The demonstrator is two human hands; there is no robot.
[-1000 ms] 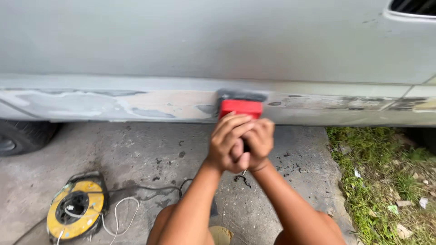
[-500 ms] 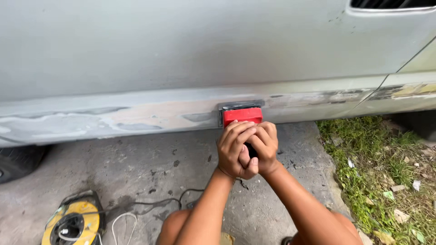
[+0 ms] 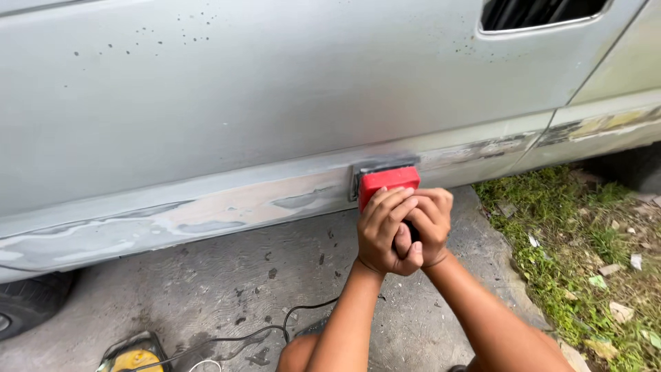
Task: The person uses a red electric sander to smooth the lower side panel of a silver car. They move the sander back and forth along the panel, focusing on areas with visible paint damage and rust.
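A red power sander presses its pad against the lower sill of a silver car door. My left hand and my right hand are wrapped together around the sander's dark handle, just below its red body. The sill strip shows patches of grey filler and bare sanded paint to the left of the sander. The sander's pad blurs against the panel.
A black cable runs over the stained concrete to a yellow cord reel at the bottom left. A tyre sits at the left edge. Grass with litter lies to the right. My knee shows below.
The view has swung right and tilted, so the cord reel slid towards the bottom edge. Both hands keep their hold, and the sander stays pressed to the sill.
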